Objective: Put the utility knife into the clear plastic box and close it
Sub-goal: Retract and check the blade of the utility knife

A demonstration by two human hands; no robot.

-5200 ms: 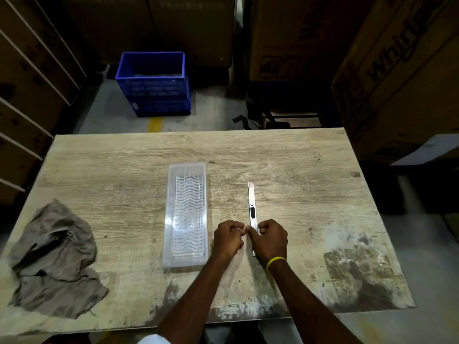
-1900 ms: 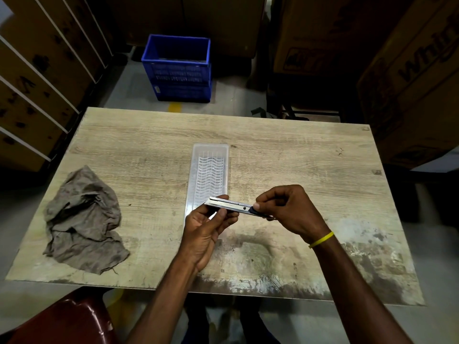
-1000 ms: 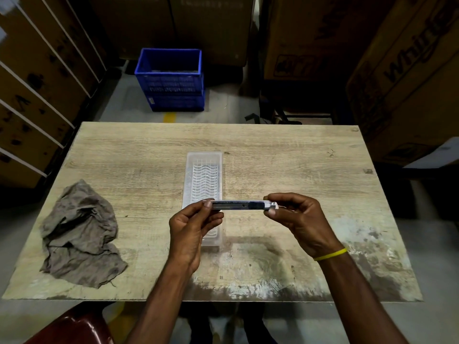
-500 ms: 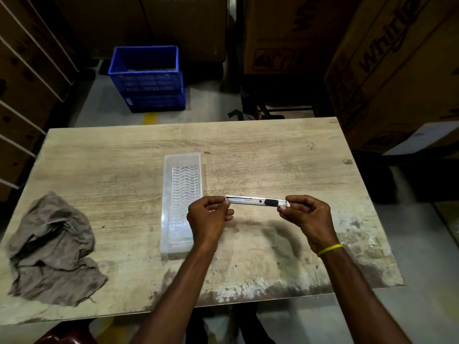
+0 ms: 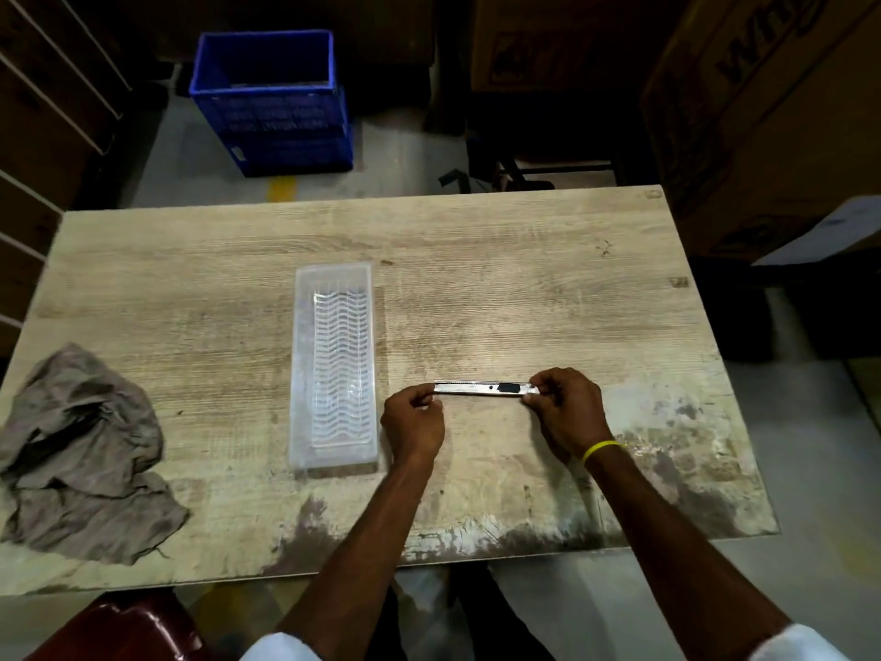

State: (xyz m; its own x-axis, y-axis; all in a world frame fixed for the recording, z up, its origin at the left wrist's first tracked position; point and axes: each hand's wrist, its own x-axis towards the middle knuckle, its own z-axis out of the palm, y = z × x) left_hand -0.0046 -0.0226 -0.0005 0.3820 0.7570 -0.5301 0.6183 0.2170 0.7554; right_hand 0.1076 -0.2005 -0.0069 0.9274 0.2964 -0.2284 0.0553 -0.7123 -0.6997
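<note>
A slim silver utility knife [image 5: 476, 389] with a black slider lies crosswise just above the wooden table [image 5: 524, 288], held at both ends. My left hand [image 5: 414, 419] pinches its left end and my right hand [image 5: 567, 408], with a yellow band on the wrist, pinches its right end. The clear plastic box [image 5: 333, 364], long and ribbed with wavy lines, lies lengthwise on the table just left of my left hand, apart from it. I cannot tell whether its lid is on.
A crumpled grey-brown cloth [image 5: 81, 450] lies at the table's left edge. A blue crate [image 5: 271, 102] stands on the floor beyond the table. Large cardboard cartons [image 5: 763, 112] rise at the right. A dark red seat [image 5: 119, 632] shows at bottom left.
Both hands lifted the knife off the table and turned it from lengthwise to crosswise. In the last half second it stays held level to the right of the box.
</note>
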